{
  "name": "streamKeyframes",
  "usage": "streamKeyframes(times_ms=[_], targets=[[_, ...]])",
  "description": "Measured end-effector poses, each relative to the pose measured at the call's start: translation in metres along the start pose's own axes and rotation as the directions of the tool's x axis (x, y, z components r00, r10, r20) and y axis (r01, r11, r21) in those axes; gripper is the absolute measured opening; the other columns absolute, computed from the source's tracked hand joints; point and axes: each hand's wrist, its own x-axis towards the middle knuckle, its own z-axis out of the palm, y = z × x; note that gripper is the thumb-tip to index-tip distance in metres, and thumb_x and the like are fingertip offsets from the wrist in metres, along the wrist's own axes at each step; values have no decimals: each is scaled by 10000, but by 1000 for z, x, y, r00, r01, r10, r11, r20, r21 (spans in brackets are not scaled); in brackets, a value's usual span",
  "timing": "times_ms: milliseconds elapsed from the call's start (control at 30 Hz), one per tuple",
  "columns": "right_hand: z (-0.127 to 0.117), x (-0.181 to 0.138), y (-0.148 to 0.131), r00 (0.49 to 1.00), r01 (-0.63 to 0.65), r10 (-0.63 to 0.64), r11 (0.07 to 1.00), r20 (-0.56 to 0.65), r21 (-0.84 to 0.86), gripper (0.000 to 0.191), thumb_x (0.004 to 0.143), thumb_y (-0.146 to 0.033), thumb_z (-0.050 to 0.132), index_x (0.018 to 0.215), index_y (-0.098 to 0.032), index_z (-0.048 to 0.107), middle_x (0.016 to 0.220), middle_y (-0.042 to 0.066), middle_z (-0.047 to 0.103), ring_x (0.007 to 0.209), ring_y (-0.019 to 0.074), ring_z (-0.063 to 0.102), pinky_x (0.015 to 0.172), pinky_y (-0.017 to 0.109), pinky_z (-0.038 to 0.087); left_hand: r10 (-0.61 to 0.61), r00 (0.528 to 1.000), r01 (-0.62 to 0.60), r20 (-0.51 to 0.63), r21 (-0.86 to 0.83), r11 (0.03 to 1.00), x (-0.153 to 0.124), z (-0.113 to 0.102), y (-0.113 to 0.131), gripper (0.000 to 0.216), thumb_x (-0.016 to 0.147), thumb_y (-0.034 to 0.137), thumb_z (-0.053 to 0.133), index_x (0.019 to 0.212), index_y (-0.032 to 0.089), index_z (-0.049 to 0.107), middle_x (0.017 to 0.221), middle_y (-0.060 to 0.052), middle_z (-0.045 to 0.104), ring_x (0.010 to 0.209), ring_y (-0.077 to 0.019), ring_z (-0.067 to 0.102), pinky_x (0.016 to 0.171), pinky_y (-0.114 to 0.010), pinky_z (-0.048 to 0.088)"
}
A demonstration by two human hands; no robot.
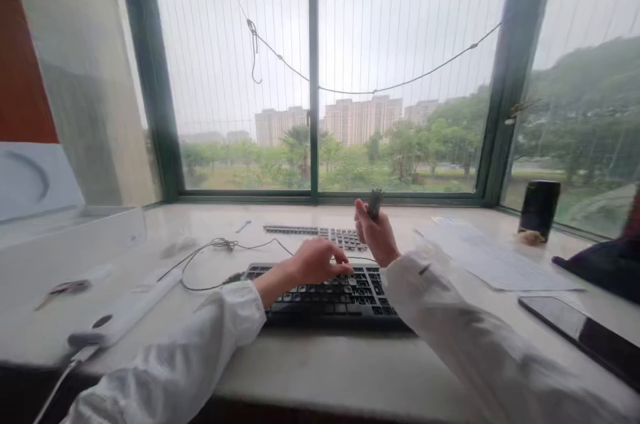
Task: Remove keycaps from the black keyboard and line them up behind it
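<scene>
A black keyboard [345, 297] lies on the white counter [310, 371] in front of me. My left hand [315, 263] rests on its upper keys, fingers curled down onto them, holding nothing. My right hand [376, 235] is raised just above the keyboard's far edge. It is closed around a small dark cylindrical object [375, 201] that stands upright out of the fist. A second, flatter keyboard [320, 235] lies behind the black one, partly hidden by both hands. Both arms wear white sleeves.
A white power strip [125, 311] with a cable [215, 257] lies at the left. Papers [495, 261] and a dark cup [539, 209] sit at the right, a black phone [585, 337] near the right edge. A large window stands behind the counter.
</scene>
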Motion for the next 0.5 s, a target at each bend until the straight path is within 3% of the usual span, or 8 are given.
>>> streamKeyframes(times_ms=[100,400,500], targets=[[-20,-5,16,991,-59,69,994,-111,87,497,738,-573,665,569,-216,364,393,-113,257,317,32,192,303,195,150,34,999,-34,-15,-1,999,-5,9,12,368,793,605,606,936,297,750,915,6,744,856,-195,675,728,-263,451],[-15,-19,25,958,-271,282,951,-57,146,424,821,-420,619,561,-207,359,418,-111,246,336,30,172,314,189,140,-55,998,55,-37,7,998,-20,19,22,345,800,564,621,976,296,750,913,-14,717,816,-190,658,666,-262,433],[-13,-23,31,949,-306,312,943,-36,130,411,830,-400,610,561,-202,370,423,-107,256,340,32,179,318,188,140,-34,999,34,-39,8,999,-19,22,21,286,847,501,593,967,297,755,900,-15,717,787,-174,656,670,-258,435]])
